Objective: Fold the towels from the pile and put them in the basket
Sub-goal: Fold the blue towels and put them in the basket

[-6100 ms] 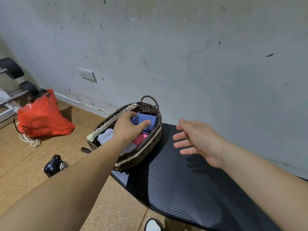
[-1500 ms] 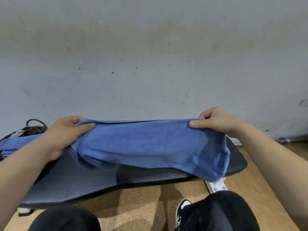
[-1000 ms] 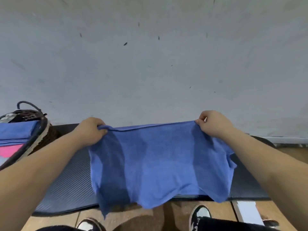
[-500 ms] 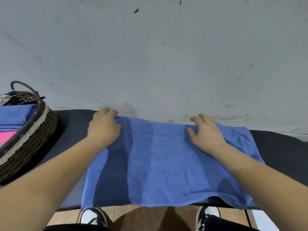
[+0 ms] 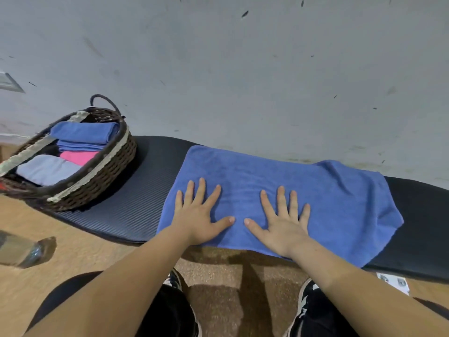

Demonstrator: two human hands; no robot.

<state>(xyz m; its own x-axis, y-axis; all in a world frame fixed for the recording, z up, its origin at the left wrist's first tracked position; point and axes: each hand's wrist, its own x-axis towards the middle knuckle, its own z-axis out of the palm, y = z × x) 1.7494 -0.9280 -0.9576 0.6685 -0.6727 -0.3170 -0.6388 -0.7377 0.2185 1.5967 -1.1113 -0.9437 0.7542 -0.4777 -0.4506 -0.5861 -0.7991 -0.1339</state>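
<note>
A blue towel (image 5: 320,190) lies spread flat on the black padded bench (image 5: 136,210), its near edge hanging slightly over the front. My left hand (image 5: 199,215) and my right hand (image 5: 281,220) press flat on the towel's near half, fingers spread, thumbs almost touching. At the bench's left end stands a brown wicker basket (image 5: 102,176). Inside it lie folded towels: a blue one (image 5: 85,132), a pink one (image 5: 77,157) and a pale lilac one (image 5: 46,167).
A grey wall (image 5: 243,81) runs right behind the bench. The floor (image 5: 73,259) is brown, with a plastic bottle (image 5: 21,251) lying at the left. My knees and black-and-white shoes (image 5: 306,302) are below the bench edge.
The towel, held up by its top corners a second ago, now lies flat on the bench. Both hands have slid from its far edge back to its near half, palms down.
</note>
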